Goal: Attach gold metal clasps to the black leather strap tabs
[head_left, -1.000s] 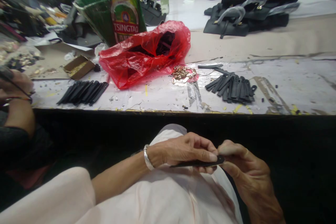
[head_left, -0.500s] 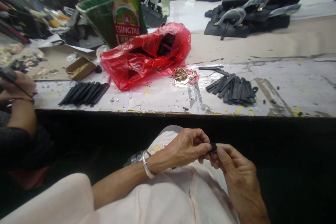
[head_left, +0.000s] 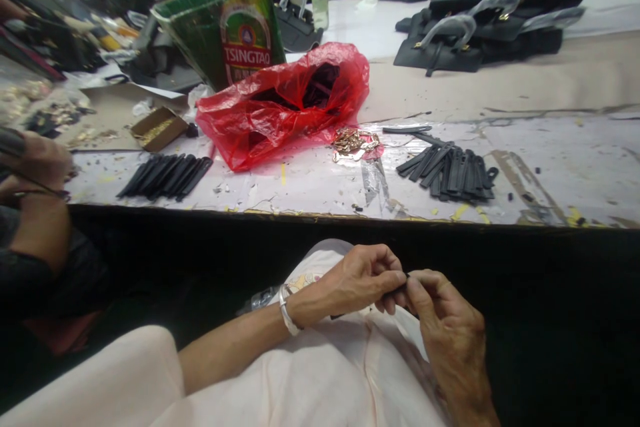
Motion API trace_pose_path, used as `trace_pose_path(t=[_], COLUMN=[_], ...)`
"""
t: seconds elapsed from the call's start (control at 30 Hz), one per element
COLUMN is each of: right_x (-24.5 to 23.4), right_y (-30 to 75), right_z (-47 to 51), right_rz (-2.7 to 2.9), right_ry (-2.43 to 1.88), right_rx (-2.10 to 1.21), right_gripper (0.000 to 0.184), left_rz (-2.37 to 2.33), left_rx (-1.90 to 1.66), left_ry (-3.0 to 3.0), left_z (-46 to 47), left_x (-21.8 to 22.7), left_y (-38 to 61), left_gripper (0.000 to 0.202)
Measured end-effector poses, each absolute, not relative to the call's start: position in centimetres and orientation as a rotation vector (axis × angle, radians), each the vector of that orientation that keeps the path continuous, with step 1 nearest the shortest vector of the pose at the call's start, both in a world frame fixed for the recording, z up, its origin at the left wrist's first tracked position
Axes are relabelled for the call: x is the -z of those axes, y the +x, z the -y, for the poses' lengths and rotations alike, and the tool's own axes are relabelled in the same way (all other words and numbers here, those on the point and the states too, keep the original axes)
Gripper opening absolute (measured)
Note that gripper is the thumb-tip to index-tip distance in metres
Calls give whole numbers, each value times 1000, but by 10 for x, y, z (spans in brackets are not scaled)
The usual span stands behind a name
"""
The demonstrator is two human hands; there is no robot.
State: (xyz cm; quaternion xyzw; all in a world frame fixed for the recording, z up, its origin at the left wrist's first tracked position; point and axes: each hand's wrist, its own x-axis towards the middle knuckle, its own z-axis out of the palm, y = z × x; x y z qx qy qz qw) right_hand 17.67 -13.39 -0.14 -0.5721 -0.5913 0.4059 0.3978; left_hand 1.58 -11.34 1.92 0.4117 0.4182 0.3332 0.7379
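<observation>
Above my lap, my left hand (head_left: 361, 283) pinches a small black strap (head_left: 399, 289) between thumb and fingers. My right hand (head_left: 447, 317) is closed at the strap's other end, thumb against forefinger, close beside the left fingertips. Most of the strap is covered by the fingers; a dark tip shows under my left wrist, and I cannot tell if it belongs to it. On the table beyond lie a pile of black straps (head_left: 457, 173) to the right, a neat row of black straps (head_left: 165, 177) to the left, and gold-coloured metal pieces (head_left: 353, 141) between them.
A red plastic bag (head_left: 280, 107) with dark contents lies before a green Tsingtao carton (head_left: 195, 33). A small brown box (head_left: 159, 129) stands at left. Black handbags (head_left: 450, 47) are stacked at back right. A co-worker's arm (head_left: 43, 227) reaches in at left. The table edge (head_left: 300, 215) runs before me.
The black piece showing between my fingertips has turned or slid lower, so less of it is visible. My right hand has shifted slightly. The whole view has moved a little.
</observation>
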Motion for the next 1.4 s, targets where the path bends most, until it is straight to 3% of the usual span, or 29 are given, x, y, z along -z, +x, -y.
trace_pose_path(t=[0.23, 0.37, 0.5, 1.4], right_x=[6, 6, 11, 28], right_y=[177, 176, 177, 177], right_z=[133, 133, 133, 133], right_rz=[1381, 1364, 1305, 1080], right_ry=[-1532, -1611, -1649, -1560], right_rx=[-1137, -1066, -1033, -1291], right_gripper=[33, 32, 34, 39], left_rz=[-921, -863, -789, -909], left_rx=[-720, -663, -611, -651], left_ry=[943, 759, 726, 777], left_z=[114, 117, 123, 129], left_x=[-16, -18, -17, -2], left_y=[19, 13, 0, 11], left_gripper=[42, 50, 43, 43])
